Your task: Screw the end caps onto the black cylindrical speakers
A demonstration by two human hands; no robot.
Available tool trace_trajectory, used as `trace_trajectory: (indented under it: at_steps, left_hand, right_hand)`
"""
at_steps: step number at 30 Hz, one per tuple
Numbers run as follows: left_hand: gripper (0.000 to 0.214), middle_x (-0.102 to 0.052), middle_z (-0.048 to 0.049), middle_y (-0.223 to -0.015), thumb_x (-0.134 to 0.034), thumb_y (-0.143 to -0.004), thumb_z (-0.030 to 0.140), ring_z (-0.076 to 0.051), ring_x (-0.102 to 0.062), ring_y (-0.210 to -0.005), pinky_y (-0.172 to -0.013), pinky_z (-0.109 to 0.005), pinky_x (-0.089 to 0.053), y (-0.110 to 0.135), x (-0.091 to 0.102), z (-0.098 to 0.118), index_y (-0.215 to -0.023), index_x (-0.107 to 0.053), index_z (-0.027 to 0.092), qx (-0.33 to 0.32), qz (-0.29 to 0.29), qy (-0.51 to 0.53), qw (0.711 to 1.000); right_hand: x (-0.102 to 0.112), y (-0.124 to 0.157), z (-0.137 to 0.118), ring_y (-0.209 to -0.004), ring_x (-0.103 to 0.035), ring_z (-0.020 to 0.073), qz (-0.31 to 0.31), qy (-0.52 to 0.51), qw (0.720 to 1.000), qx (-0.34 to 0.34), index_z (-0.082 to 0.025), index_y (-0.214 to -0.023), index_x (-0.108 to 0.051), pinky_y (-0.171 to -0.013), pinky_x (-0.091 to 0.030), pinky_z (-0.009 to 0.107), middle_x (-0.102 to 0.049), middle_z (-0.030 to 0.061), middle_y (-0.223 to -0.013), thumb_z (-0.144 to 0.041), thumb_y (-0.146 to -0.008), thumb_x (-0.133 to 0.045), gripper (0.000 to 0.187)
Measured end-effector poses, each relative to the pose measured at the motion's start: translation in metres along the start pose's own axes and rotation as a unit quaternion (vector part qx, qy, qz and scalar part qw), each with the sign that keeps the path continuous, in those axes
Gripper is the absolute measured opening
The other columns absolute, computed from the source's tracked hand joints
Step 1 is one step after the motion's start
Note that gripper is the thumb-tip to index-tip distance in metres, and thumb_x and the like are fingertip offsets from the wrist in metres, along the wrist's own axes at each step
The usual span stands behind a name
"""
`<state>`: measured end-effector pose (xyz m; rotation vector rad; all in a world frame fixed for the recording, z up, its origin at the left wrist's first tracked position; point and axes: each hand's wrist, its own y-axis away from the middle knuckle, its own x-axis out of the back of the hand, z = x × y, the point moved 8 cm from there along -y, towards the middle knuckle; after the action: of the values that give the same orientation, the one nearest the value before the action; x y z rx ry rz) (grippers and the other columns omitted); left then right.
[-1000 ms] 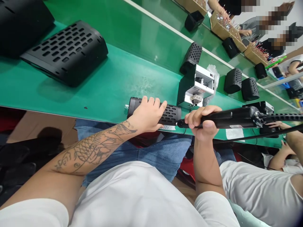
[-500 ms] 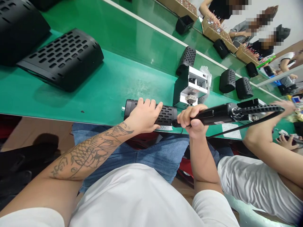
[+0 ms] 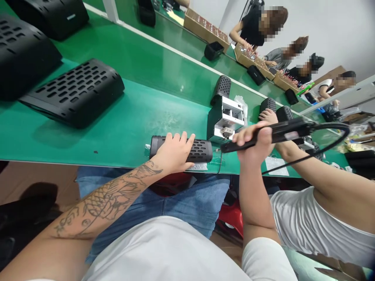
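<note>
My left hand is closed over a black perforated housing, fingers across its top and thumb at the near side. The housing lies lengthwise near the bench's front edge, partly on a sheet of clear bubble wrap. In my right hand, fingers wrapped round it, is a black corded electric screwdriver. It is held almost level, with its tip pointing left, a short gap from the housing's right end. Just behind stands a small black-and-silver screw feeder.
Larger black perforated housings stand at the left on the green bench. A co-worker's hand at my right touches another housing. A white paper lies beneath the screwdriver's cord. Across the bench, people work beside cardboard boxes.
The screwdriver has pulled away from the housing's right end, moving right and up. My left hand stays on the housing. The co-worker's hand has reached forward to a housing. The view has shifted slightly.
</note>
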<state>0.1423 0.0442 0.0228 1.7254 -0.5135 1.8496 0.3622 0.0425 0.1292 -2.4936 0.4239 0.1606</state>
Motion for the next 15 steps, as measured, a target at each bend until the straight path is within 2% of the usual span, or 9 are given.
trace_trajectory:
  at_steps: [3,5,7,9,11,13,15]
  left_hand:
    - [0.105,-0.048,-0.0346,-0.185,-0.084,-0.103,0.063,-0.054,-0.06,-0.159,-0.129,-0.064,-0.046,0.007,0.008,-0.012,-0.186,-0.045,0.01,-0.04,0.046,0.058,0.996]
    - [0.091,-0.054,-0.0296,-0.183,-0.081,-0.104,0.06,-0.05,-0.059,-0.163,-0.137,-0.065,-0.042,0.019,0.012,-0.033,-0.179,-0.056,0.015,-0.072,0.107,0.115,0.985]
    - [0.082,-0.059,-0.0251,-0.18,-0.077,-0.105,0.06,-0.046,-0.059,-0.164,-0.143,-0.064,-0.04,0.034,0.008,-0.063,-0.174,-0.061,0.018,-0.084,0.16,0.184,0.966]
    - [0.088,-0.054,-0.0229,-0.185,-0.076,-0.104,0.063,-0.045,-0.056,-0.169,-0.144,-0.062,-0.044,0.048,-0.009,-0.093,-0.177,-0.056,0.019,-0.079,0.184,0.261,0.944]
    - [0.102,-0.046,-0.0236,-0.189,-0.081,-0.098,0.065,-0.046,-0.052,-0.172,-0.143,-0.062,-0.047,0.059,-0.034,-0.113,-0.182,-0.046,0.019,-0.059,0.186,0.324,0.926]
    - [0.111,-0.046,-0.0244,-0.188,-0.087,-0.094,0.062,-0.046,-0.054,-0.171,-0.143,-0.063,-0.047,0.068,-0.057,-0.121,-0.185,-0.039,0.02,-0.03,0.187,0.364,0.912]
    - [0.114,-0.052,-0.0237,-0.182,-0.089,-0.093,0.059,-0.044,-0.058,-0.168,-0.142,-0.064,-0.048,0.073,-0.073,-0.119,-0.185,-0.035,0.021,-0.008,0.2,0.384,0.901]
  right_hand:
    - [0.034,-0.043,0.003,-0.043,-0.055,0.0127,0.108,0.074,0.988,0.088,-0.029,-0.095,-0.064,-0.048,-0.055,0.029,-0.055,-0.0123,-0.059,-0.068,-0.094,-0.09,0.047]
    - [0.048,-0.062,0.018,-0.044,-0.057,0.0137,0.129,0.117,0.979,0.104,-0.029,-0.091,-0.062,-0.048,-0.056,0.031,-0.057,-0.0107,-0.058,-0.067,-0.095,-0.09,0.048]
    - [0.054,-0.07,0.04,-0.044,-0.057,0.014,0.121,0.127,0.98,0.095,-0.028,-0.088,-0.06,-0.048,-0.055,0.031,-0.059,-0.0096,-0.057,-0.066,-0.097,-0.088,0.048]
    - [0.055,-0.068,0.059,-0.043,-0.057,0.0136,0.108,0.12,0.984,0.072,-0.028,-0.085,-0.058,-0.047,-0.055,0.031,-0.058,-0.0096,-0.056,-0.066,-0.096,-0.086,0.049]
    - [0.054,-0.059,0.07,-0.042,-0.057,0.0132,0.094,0.121,0.987,0.047,-0.028,-0.083,-0.057,-0.048,-0.055,0.031,-0.058,-0.0102,-0.055,-0.067,-0.094,-0.087,0.051]
    - [0.053,-0.049,0.074,-0.043,-0.058,0.0132,0.08,0.139,0.987,0.023,-0.027,-0.084,-0.059,-0.05,-0.056,0.031,-0.058,-0.0107,-0.056,-0.07,-0.093,-0.087,0.052]
    - [0.052,-0.04,0.071,-0.045,-0.06,0.0133,0.071,0.154,0.985,0.004,-0.026,-0.088,-0.062,-0.052,-0.057,0.03,-0.06,-0.0105,-0.057,-0.07,-0.091,-0.088,0.051]
